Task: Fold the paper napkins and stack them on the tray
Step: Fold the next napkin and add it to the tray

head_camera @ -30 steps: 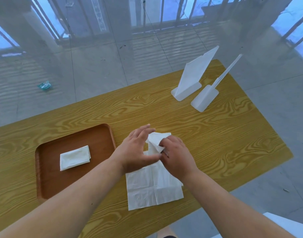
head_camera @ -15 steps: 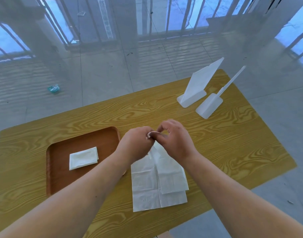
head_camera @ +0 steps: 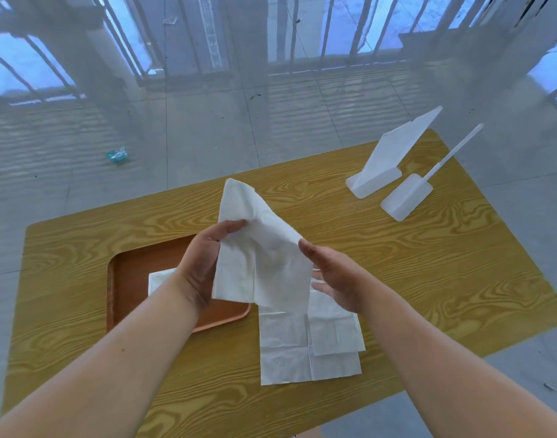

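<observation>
A white paper napkin (head_camera: 264, 257) hangs unfolded in the air above the table. My left hand (head_camera: 204, 267) pinches its upper left edge between thumb and fingers. My right hand (head_camera: 332, 279) touches its right edge with the fingers spread. Below them a pile of flat white napkins (head_camera: 305, 346) lies on the wooden table (head_camera: 428, 279). A brown tray (head_camera: 128, 279) sits to the left and holds one folded napkin (head_camera: 158, 279), partly hidden by my left forearm.
Two white plastic stands (head_camera: 391, 159) (head_camera: 409, 197) lean at the table's far right corner. The table's near edge runs just below the napkin pile. A blue scrap (head_camera: 117, 155) lies on the tiled floor beyond the table.
Both hands peeled the top napkin off the pile and lifted it; it has opened out in the air. The view has tilted upward.
</observation>
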Action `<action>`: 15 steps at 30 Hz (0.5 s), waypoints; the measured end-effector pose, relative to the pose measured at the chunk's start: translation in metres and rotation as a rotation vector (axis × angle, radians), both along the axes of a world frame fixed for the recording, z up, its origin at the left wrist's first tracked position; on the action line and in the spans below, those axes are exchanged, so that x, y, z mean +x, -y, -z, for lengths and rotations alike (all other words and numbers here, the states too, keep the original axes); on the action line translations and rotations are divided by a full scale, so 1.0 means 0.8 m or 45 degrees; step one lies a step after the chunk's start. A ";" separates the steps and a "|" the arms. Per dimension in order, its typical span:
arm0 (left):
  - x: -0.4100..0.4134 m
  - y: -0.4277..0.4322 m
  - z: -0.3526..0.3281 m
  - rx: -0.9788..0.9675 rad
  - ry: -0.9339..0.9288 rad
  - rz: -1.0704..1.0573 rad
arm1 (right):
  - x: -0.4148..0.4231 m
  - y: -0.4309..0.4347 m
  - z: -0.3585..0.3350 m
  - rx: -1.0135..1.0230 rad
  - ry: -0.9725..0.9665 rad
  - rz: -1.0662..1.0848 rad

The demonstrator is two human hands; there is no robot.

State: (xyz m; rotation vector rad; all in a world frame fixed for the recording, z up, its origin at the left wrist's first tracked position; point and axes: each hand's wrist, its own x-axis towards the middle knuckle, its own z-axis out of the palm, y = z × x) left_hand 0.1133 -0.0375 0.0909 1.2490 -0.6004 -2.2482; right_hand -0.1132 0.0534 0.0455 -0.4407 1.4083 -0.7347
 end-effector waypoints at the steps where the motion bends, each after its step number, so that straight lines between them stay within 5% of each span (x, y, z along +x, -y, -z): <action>1: 0.004 0.001 -0.001 -0.001 -0.035 -0.019 | 0.006 0.000 0.001 0.023 0.118 0.022; 6: 0.028 0.009 0.007 0.010 -0.058 -0.030 | 0.029 0.008 -0.005 -0.130 0.441 0.121; 15: 0.071 0.021 0.027 -0.369 0.663 0.422 | 0.020 0.034 -0.017 -0.153 0.167 0.220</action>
